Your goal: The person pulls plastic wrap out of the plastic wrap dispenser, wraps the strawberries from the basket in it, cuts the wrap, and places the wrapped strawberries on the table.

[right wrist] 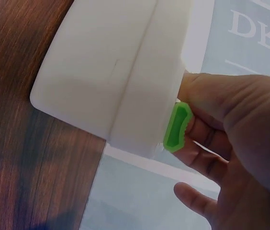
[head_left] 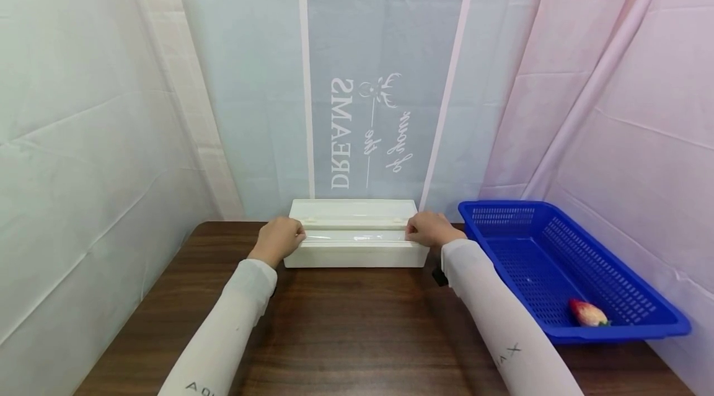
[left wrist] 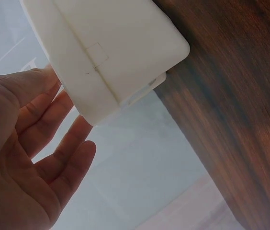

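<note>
A long white plastic wrap dispenser [head_left: 355,256] stands at the table's far side, its lid [head_left: 353,207] raised behind. Clear, glossy plastic wrap [head_left: 365,237] appears to span the opening between both hands. My left hand [head_left: 279,238] pinches the wrap at the dispenser's left end; in the left wrist view the thumb and forefinger meet at the white edge, other fingers loosely bent. At the right end, my right hand [head_left: 432,228] pinches likewise. Close by its fingers, a green slide cutter [right wrist: 177,127] sits on the dispenser's edge. The pinched film itself is hidden by the fingers.
A blue perforated basket [head_left: 608,259] stands on the right, beside my right forearm, with a red and pale strawberry-like fruit [head_left: 588,313] in its near corner. Dark wooden table [head_left: 357,334] lies in front. Printed cloth [head_left: 385,30] hangs behind the dispenser.
</note>
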`<move>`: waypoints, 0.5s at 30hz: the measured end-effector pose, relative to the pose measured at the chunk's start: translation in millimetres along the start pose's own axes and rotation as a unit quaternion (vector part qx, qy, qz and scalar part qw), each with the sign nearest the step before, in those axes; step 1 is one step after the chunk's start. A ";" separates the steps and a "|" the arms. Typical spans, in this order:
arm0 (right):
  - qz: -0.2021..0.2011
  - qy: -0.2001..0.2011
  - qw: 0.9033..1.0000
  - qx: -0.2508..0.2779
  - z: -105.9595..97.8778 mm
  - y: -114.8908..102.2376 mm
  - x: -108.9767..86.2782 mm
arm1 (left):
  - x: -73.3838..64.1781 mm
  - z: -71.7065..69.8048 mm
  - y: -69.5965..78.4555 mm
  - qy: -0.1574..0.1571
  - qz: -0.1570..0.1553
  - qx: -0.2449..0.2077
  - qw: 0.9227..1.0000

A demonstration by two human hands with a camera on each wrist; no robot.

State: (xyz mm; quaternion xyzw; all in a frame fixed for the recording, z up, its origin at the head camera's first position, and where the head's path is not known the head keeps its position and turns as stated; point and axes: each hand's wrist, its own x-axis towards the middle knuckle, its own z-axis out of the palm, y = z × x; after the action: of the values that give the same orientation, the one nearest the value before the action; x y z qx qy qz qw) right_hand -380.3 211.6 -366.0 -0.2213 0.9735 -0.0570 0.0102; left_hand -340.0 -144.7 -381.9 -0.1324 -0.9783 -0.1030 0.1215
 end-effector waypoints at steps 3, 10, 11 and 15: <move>-0.021 0.004 1.000 -0.018 1.8 0.8 -1.2 | -0.2 0.5 -0.2 -0.005 0.006 0.002 1.000; -0.051 0.038 0.997 -0.037 3.3 -0.9 -5.8 | -1.8 -1.5 -1.3 -0.011 0.023 0.003 1.000; -0.050 0.039 0.997 -0.036 3.6 -1.4 -6.4 | -2.3 -2.1 -1.3 -0.012 0.024 -0.001 1.000; -0.050 0.040 0.998 -0.025 5.5 -1.7 -8.5 | -3.5 -3.5 -2.7 -0.009 0.030 -0.022 0.999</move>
State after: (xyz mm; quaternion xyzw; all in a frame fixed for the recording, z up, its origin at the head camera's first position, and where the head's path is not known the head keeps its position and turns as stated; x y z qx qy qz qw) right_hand -371.6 213.2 -371.3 -0.2669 0.9621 -0.0420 -0.0375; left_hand -336.8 -148.9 -380.0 -0.1650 -0.9725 -0.1199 0.1123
